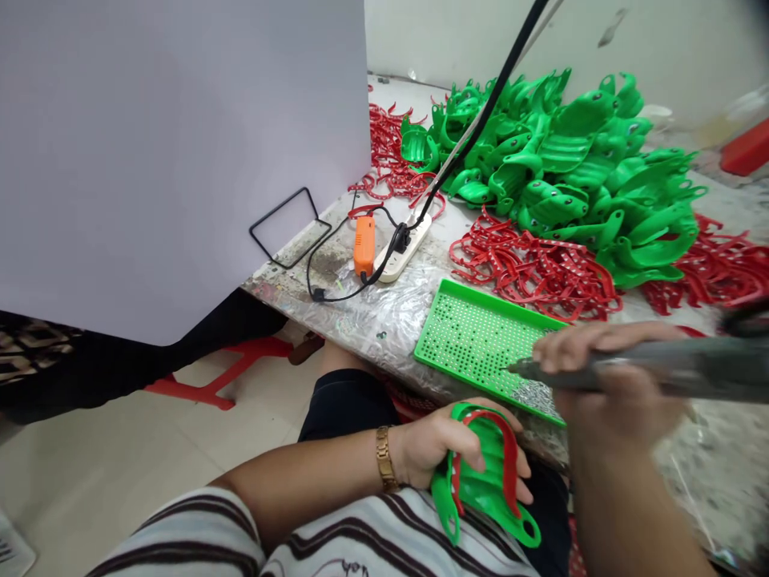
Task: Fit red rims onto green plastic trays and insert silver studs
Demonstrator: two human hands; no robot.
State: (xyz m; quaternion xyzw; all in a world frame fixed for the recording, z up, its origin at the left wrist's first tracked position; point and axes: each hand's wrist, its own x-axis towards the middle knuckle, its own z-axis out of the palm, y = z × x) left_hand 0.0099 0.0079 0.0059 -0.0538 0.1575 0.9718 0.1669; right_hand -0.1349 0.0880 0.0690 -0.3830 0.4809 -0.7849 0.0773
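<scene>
My left hand (441,449) is closed around a green plastic part (489,489) with a red curved strip laid in it, held over my lap near the table edge. My right hand (613,377) grips a grey electric screwdriver (661,373). Its tip points left over the green perforated tray (474,332), close to the small metal screws (537,394) heaped at the tray's near corner.
A big heap of green parts (570,168) and piles of red strips (534,268) cover the far table. A white power strip (405,248), an orange device (364,244) and black cables lie at the left end. A white panel (180,152) stands left; a red stool (228,373) sits below.
</scene>
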